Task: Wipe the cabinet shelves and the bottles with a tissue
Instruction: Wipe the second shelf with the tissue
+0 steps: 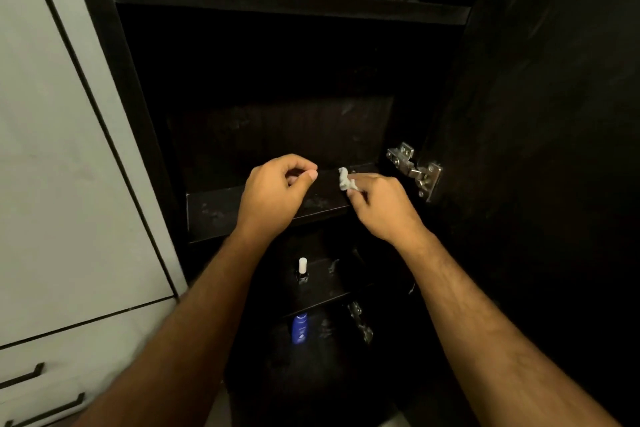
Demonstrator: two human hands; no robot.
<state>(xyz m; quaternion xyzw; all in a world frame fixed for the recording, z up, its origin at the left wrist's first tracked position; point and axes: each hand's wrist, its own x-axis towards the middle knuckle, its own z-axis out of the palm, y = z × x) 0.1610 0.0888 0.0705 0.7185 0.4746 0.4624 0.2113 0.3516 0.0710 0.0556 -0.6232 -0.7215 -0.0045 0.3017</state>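
crumpled white tissue (344, 179), seemingly above dusty shelf (221, 211)

Dim light here, and most of the view sinks into shadow. On the left stands a pale grey-white flat-fronted cupboard panel (52, 149), split by thin dark seams. Below it, pale drawer fronts carry slim black bar handles (26, 374). To the right, a dark, nearly black open door (554, 114) hangs wide, its surface faintly smudged. A silver metal hinge (415, 170) catches what light there is at the door's inner edge.
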